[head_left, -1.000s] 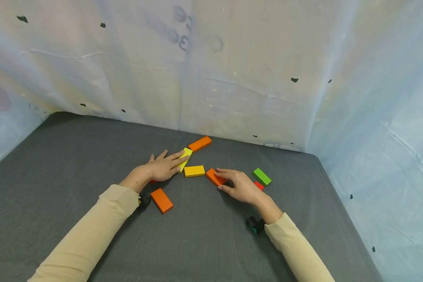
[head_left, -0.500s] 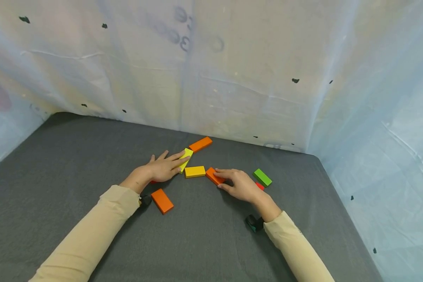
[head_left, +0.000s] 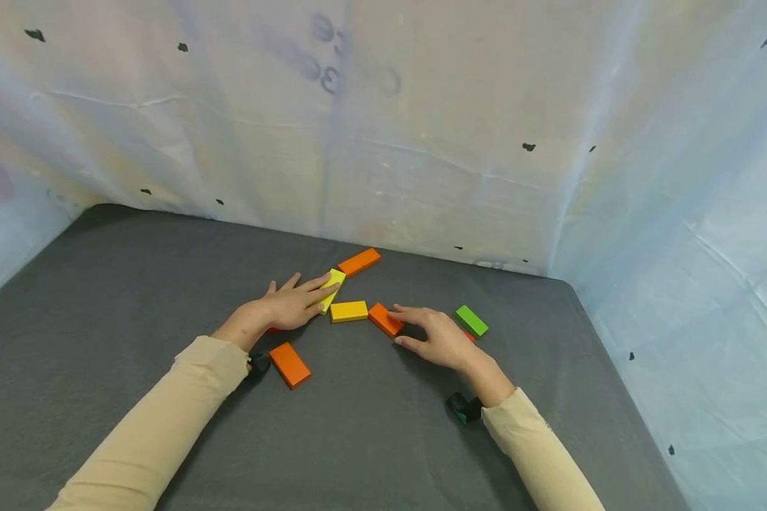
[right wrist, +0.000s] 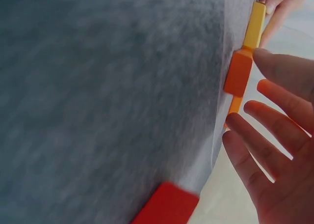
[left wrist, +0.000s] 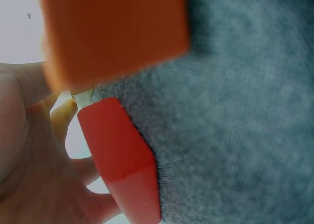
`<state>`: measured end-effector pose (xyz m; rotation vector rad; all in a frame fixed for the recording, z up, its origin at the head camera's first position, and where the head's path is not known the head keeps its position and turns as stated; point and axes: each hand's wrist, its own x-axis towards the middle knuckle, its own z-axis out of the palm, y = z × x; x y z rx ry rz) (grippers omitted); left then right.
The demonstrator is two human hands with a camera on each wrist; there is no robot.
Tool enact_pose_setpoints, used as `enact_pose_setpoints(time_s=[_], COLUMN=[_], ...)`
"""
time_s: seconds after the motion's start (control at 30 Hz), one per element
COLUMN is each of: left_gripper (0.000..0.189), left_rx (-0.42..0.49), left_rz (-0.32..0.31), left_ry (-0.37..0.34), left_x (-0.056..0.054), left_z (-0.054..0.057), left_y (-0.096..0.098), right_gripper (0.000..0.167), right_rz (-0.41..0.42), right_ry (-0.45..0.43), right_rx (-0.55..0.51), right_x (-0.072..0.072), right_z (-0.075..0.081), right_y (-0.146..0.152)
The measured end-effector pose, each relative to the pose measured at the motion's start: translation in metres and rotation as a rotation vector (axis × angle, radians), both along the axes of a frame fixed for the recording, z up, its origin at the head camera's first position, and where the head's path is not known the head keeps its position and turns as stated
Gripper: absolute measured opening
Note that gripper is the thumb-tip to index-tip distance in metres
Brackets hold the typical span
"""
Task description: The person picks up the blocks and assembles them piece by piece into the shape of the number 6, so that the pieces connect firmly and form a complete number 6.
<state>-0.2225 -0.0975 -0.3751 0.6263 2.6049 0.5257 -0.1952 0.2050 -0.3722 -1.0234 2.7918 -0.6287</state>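
Note:
My left hand [head_left: 287, 305] lies with spread, straight fingers over a light yellow block [head_left: 333, 291]. Partly hidden under that palm is a red block [left wrist: 120, 155], and an orange block [head_left: 290, 365] lies just nearer. A deeper yellow block [head_left: 349, 311] sits between the two hands. At its right end is another orange block [head_left: 382, 319], beside the fingertips of my right hand [head_left: 437, 337]. That hand's fingers are loosely spread, with nothing gripped, as the right wrist view [right wrist: 279, 135] shows. A red block [right wrist: 169, 204] is mostly covered by the right hand in the head view.
Behind the light yellow block lies an orange block [head_left: 359, 261], its end near that block's far end. A green block [head_left: 471, 321] is right of the right hand. Dark grey cloth [head_left: 357, 440] covers the table; pale sheeting [head_left: 421, 142] hangs behind and at the sides.
My right hand's fingertips have drawn slightly right, off the orange block they were touching. The left hand stays on the light yellow block. The head view has shifted a little.

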Motion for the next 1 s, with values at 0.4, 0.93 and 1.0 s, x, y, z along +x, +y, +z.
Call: enact_pose_setpoints(time_s=[0.4,0.93,1.0], left_gripper=[0.053,0.053,0.053], left_rx=[0.008,-0.004,-0.006], left_rz=[-0.008,-0.01,-0.01], left_ry=[-0.006,-0.005,-0.005], left_x=[-0.001,-0.001,-0.001], left_z=[0.0,0.001,0.002], left_y=[0.001,0.001,0.001], right_gripper=[0.048,0.049,0.048], right_rz=[-0.064,-0.138,-0.151], right_ry=[-0.008,0.06,0.064], right_rx=[-0.047,-0.023,-0.03], right_x=[0.018,0.035,0.037], right_z=[0.004,0.0,-0.001], right_y=[0.036,0.074,0.077])
